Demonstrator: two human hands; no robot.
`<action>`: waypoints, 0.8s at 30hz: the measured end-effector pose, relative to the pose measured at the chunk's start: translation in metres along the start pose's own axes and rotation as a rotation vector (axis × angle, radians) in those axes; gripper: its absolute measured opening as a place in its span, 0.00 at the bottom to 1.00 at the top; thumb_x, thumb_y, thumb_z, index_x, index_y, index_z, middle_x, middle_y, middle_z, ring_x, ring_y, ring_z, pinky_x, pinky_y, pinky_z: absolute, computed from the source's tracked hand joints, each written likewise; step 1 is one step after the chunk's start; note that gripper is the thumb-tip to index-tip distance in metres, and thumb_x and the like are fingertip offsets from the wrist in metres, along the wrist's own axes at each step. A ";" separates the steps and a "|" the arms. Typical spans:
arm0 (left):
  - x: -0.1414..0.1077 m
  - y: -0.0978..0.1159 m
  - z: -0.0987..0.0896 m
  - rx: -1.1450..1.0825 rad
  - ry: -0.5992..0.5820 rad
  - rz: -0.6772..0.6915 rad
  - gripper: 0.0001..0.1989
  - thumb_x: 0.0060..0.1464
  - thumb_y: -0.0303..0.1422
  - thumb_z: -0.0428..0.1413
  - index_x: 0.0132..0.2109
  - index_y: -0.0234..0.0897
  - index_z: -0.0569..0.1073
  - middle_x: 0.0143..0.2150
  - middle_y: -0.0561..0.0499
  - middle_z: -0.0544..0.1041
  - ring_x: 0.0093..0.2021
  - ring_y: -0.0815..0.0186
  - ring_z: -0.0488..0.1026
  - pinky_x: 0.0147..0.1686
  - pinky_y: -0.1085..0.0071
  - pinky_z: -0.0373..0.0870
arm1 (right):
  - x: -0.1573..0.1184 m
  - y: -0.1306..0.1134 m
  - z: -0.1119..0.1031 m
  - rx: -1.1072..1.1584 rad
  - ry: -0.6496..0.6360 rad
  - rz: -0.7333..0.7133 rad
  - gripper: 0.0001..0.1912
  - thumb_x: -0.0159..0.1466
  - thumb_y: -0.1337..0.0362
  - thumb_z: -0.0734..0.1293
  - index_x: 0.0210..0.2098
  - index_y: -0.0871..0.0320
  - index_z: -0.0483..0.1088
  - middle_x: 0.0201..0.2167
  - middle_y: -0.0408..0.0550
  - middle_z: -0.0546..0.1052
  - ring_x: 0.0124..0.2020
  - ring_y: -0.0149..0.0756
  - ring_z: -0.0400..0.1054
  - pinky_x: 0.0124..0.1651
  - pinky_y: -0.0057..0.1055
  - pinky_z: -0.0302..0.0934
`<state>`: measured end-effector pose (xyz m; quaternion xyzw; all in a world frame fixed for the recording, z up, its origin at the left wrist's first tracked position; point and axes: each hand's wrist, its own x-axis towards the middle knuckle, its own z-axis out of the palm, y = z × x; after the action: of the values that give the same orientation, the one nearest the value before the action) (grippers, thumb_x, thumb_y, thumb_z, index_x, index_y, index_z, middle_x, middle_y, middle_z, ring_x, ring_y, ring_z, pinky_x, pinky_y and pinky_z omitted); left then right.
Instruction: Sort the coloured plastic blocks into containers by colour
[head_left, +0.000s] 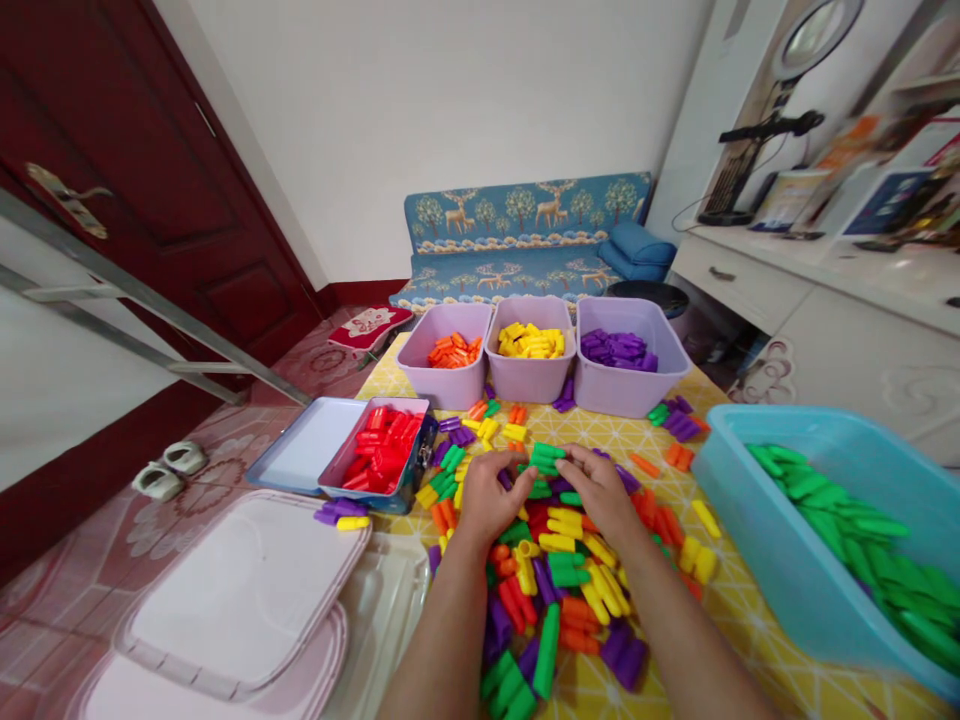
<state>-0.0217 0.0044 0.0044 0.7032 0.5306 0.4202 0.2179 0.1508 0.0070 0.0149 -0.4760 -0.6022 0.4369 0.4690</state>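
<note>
As the left hand [491, 497] and right hand [592, 492] pinch green pegs [546, 459] atop the mixed heap [555, 590] on the counter [739, 610], one hasty tug could send loose pieces skidding off

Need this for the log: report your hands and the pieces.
Left hand and right hand at the green pieces, grip unclear. Mixed colored pieces heaped under both hands. Blue tub off to the right.

Green pegs [547, 458] partly hidden by fingers [581, 465]
</note>
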 end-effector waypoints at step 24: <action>-0.001 0.005 -0.005 0.077 -0.231 0.115 0.19 0.44 0.37 0.64 0.46 0.43 0.77 0.45 0.48 0.80 0.46 0.55 0.75 0.50 0.60 0.68 | -0.003 -0.035 -0.072 0.454 0.692 0.018 0.18 0.61 0.49 0.61 0.42 0.54 0.71 0.49 0.52 0.76 0.52 0.43 0.70 0.56 0.47 0.61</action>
<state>-0.0230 0.0015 0.0106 0.7839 0.4766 0.3276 0.2257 0.2156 0.0039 0.0612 -0.4845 -0.2930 0.3770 0.7329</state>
